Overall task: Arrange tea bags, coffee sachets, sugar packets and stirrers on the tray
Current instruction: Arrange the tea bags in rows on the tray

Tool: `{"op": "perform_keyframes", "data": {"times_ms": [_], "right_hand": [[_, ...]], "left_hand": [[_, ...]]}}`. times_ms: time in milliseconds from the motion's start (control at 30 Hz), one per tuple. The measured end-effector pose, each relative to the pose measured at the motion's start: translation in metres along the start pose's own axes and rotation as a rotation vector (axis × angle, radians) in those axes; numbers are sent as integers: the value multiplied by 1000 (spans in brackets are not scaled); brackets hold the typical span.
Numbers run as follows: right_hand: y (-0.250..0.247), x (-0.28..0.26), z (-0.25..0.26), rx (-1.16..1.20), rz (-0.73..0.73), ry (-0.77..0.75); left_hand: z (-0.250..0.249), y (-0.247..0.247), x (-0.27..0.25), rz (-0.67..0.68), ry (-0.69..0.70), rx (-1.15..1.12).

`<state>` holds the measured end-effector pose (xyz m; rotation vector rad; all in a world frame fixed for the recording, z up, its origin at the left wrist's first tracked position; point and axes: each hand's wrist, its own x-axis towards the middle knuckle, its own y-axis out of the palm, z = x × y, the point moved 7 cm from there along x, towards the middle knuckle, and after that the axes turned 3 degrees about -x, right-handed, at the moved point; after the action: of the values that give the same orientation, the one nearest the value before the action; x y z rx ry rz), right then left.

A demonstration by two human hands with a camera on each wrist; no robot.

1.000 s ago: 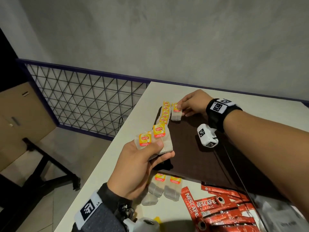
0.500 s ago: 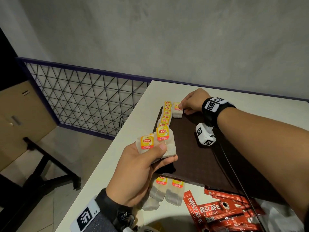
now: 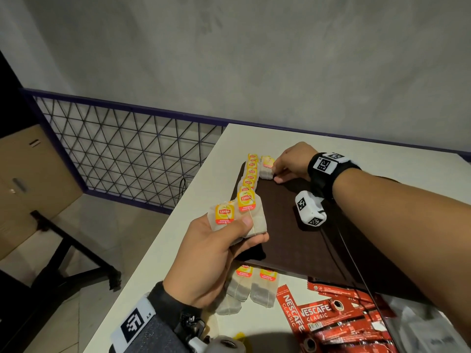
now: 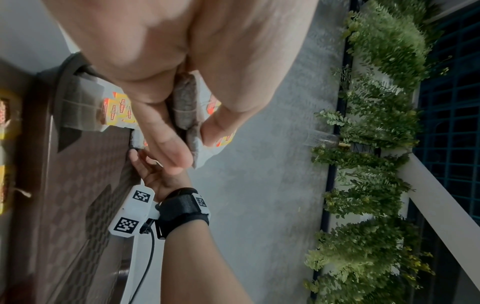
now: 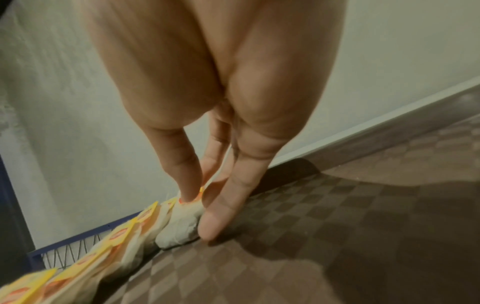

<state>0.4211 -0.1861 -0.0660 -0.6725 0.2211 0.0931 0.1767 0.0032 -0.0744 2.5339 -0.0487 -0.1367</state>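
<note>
Count by kind:
- Tea bags (image 3: 251, 174): about six along the tray's (image 3: 293, 240) left edge, one beside them at the far corner, two held, three on the table (image 3: 178, 250).
- Coffee sachets (image 3: 331, 324): overlapping; number indeterminate.

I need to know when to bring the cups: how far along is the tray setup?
Early. Done: one row of tea bags along the tray edge. In hand: the right hand sets a tea bag starting a second row; the left hand holds two more. Left: loose tea bags and coffee sachets; no sugar or stirrers identifiable.
</note>
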Motion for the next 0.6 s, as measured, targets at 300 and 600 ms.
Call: {"op": "perform_keyframes", "data": {"times_ms": [300,600], "right_hand": [[-14,-83,39,60,30,-179],[-10,-223,77,-39,122,-469]], "left_hand": [[-1,4,-3,10,-29,44],[0,16,-10,105,-49,80]]}}
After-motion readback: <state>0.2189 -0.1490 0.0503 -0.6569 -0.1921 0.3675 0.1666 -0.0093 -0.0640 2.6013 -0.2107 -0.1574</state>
